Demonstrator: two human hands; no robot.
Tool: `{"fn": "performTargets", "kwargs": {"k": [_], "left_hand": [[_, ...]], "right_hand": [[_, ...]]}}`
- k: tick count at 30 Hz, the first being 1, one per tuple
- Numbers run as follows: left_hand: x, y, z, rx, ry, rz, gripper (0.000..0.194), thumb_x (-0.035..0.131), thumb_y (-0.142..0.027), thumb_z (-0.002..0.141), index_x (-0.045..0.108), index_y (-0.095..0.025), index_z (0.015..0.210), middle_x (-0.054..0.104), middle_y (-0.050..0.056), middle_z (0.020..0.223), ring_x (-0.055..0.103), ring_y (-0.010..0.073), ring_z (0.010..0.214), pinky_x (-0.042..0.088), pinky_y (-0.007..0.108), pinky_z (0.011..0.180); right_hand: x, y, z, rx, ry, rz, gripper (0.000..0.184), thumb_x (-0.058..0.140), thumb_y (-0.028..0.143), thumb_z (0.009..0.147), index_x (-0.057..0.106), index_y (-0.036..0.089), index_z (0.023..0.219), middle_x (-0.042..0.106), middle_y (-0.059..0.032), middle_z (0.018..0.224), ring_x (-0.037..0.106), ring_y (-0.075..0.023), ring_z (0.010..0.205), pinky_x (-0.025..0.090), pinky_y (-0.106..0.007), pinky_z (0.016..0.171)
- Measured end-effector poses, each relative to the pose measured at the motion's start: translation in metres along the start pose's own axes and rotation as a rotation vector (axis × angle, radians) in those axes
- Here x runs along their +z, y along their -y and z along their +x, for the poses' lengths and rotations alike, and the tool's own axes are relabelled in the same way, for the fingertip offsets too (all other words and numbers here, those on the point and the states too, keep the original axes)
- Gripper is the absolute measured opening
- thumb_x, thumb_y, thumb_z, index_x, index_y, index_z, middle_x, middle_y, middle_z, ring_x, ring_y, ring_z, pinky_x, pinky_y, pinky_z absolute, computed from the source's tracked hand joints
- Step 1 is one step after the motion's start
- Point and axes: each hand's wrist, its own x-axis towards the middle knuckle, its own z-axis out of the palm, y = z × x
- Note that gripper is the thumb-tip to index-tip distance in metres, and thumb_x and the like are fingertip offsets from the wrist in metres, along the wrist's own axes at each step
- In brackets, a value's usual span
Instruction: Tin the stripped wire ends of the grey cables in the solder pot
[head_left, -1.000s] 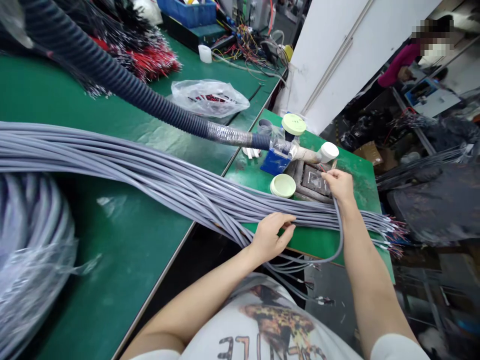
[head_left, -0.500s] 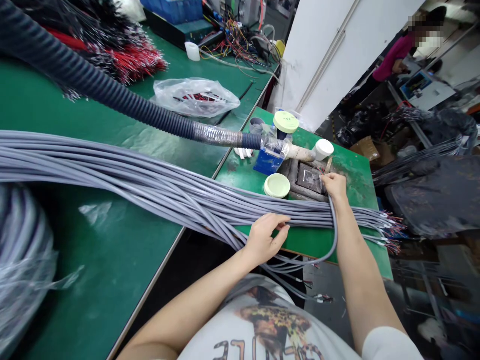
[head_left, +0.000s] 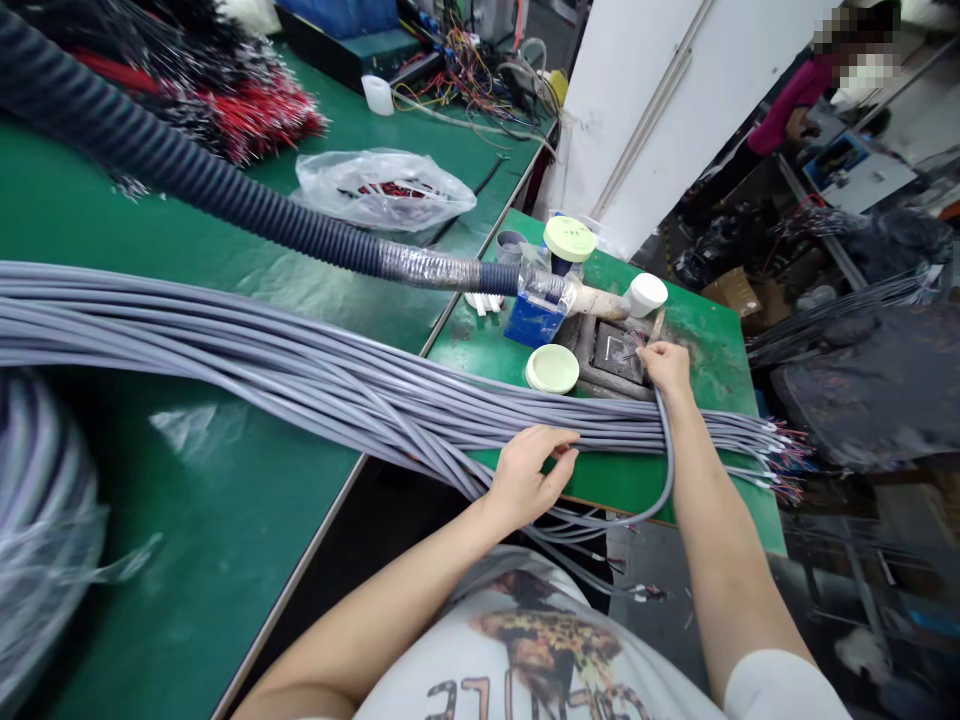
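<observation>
Cable (head_left: 668, 478), grey and single, rose from the near edge of the small green bench (head_left: 724, 370) to the right hand (head_left: 663, 368), crossing over 1 thick bundle of cables (head_left: 337, 375) on its way. The right hand pinched it near its end, with thin wires showing past the fingertips above a dark square pan (head_left: 609, 364); whether these wires touched the pan could not be told. Below the hand the cable bent in a curve just over the near edge and ran back leftward, toward the left wrist. The left hand (head_left: 527, 468) was by the bundle at the near edge of the small bench, its fingers bent and its thumb apart, with nothing seen in its grasp; whether it touched the bundle could not be told. The bundle stretched from the large bench (head_left: 202, 570) along the near side of the small bench, its bare wire ends (head_left: 789, 460) sticking out past the right edge. Around the pan stood 1 pale green dish (head_left: 553, 369), 1 white cup (head_left: 646, 295) and 1 blue box (head_left: 534, 320). A ribbed hose (head_left: 300, 228) slanted over the large bench to a pale nozzle (head_left: 600, 303) beside the pan. Toward the far edge stood a jar with a pale green lid (head_left: 570, 238).
</observation>
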Motion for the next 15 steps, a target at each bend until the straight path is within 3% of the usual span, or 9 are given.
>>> {"fn": "performTargets", "kwargs": {"k": [6, 11, 15], "left_hand": [[0.0, 0.0, 0.0, -0.011, 0.0, 0.006, 0.018, 0.057, -0.016, 0.084, 0.061, -0.019, 0.101, 0.066, 0.003, 0.079, 0.06, 0.0148, 0.072, 0.049, 0.029, 0.071], [0.0, 0.0, 0.0, -0.009, -0.003, 0.006, 0.018, 0.057, -0.016, 0.084, 0.061, -0.019, 0.101, 0.065, 0.003, 0.078, 0.06, 0.0146, 0.072, 0.049, 0.029, 0.071], [0.0, -0.001, 0.001, -0.001, -0.007, 0.01, 0.017, 0.056, -0.016, 0.084, 0.061, -0.019, 0.1, 0.065, 0.003, 0.078, 0.06, 0.015, 0.072, 0.048, 0.029, 0.071]], "right_hand": [[-0.009, 0.011, -0.005, -0.022, -0.013, 0.052, 0.026, 0.063, 0.039, 0.063, 0.062, 0.015, 0.052, 0.053, 0.0004, 0.046, 0.048, -0.0139, 0.051, 0.037, -0.026, 0.054], [-0.034, 0.036, -0.023, -0.056, -0.008, 0.138, 0.027, 0.061, 0.041, 0.065, 0.063, 0.015, 0.059, 0.056, 0.0003, 0.05, 0.048, -0.0123, 0.05, 0.037, -0.024, 0.052], [-0.048, 0.059, -0.043, -0.077, 0.07, 0.29, 0.026, 0.064, 0.041, 0.065, 0.062, 0.015, 0.062, 0.053, 0.0018, 0.049, 0.044, -0.0106, 0.047, 0.035, -0.024, 0.05]]}}
